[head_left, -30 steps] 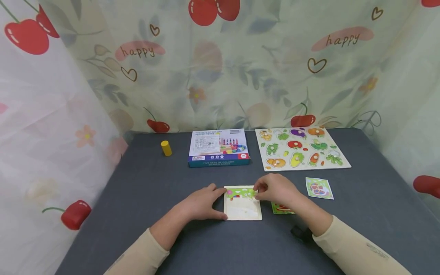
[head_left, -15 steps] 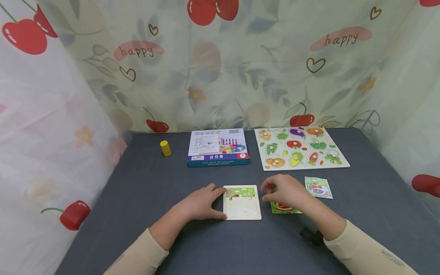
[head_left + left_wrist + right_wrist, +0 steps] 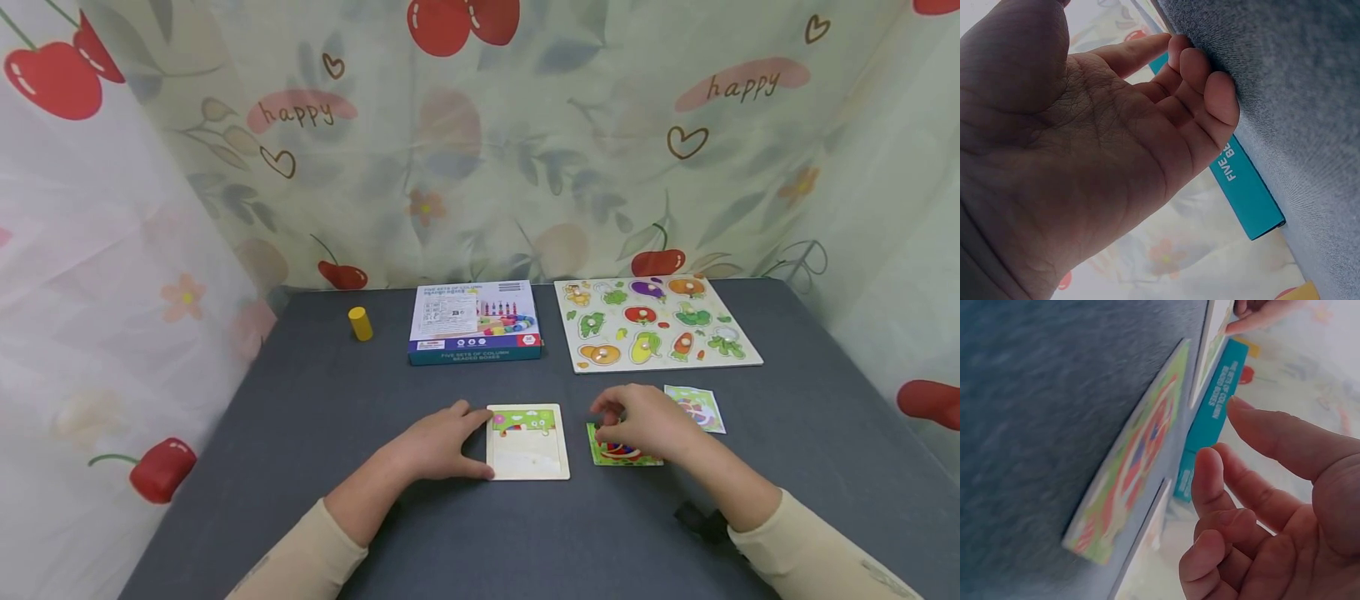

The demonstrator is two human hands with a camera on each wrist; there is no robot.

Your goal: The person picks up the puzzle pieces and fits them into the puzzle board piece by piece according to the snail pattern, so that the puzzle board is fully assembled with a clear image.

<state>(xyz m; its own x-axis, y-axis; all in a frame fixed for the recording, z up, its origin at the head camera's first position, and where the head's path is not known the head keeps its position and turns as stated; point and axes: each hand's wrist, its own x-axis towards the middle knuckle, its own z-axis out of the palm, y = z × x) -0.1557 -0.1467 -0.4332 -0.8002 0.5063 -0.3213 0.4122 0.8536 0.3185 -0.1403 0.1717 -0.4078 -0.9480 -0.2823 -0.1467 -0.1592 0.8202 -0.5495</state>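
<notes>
On the left, the left hand (image 3: 438,446) stands with thumb and forefinger spread, touching the left edge of the wooden frame (image 3: 528,458), its grip wide and steadying rather than clasping. A green strip (image 3: 528,421) lies along the frame's top. Right of it, the right hand (image 3: 648,423) hovers over the picture tile (image 3: 1138,459) on the counter (image 3: 450,533), grip loosely parted, holding nothing. The step seems to be filling the frame; next probably calls for a fingertip pinch at the tile.

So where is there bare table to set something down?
Between the yellow cylinder and left hand; between the box and wooden tray; on the tray's near side. Crowded: where the right hand partly hides the picture piece and small card.
</notes>
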